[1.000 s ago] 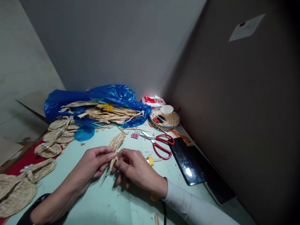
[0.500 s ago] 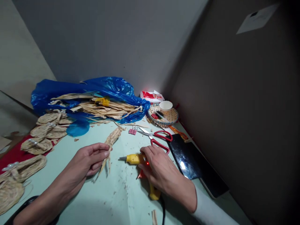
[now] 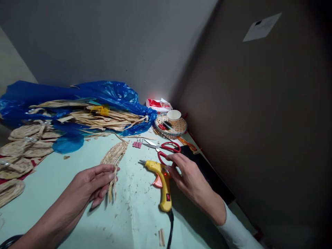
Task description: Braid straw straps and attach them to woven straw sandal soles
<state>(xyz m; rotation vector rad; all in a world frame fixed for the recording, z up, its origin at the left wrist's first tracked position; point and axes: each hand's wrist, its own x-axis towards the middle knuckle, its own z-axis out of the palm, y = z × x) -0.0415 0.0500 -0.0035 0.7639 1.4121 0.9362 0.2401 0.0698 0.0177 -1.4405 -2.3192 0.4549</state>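
Note:
My left hand (image 3: 97, 183) pinches a woven straw piece (image 3: 114, 154), shaped like a small slipper sole, near its loose strand ends. The piece slants up and away from the fingers. Flat on the table lies a yellow glue gun (image 3: 166, 190) with a red trigger and a lit red light, its nozzle pointing up-left. My right hand (image 3: 184, 173) is at the back of the gun with fingers curved and apart, not wrapped round it. Just beyond those fingertips are red-handled scissors (image 3: 171, 147), blades to the left; part of one handle is hidden by the hand.
Several woven straw slippers (image 3: 28, 147) with pearl-like beads lie at the left. Behind are a blue plastic bag (image 3: 111, 91) and a bundle of dried straw (image 3: 109, 119). A pink binder clip (image 3: 137, 144), a woven tray (image 3: 183, 128), a white cup (image 3: 174, 115) and a dark tablet (image 3: 215, 176) are farther right.
My right hand has let go of the glue gun and shifted right; the gun now lies with its handle toward me. The straw piece has turned, showing more of its woven face. The view has swung right.

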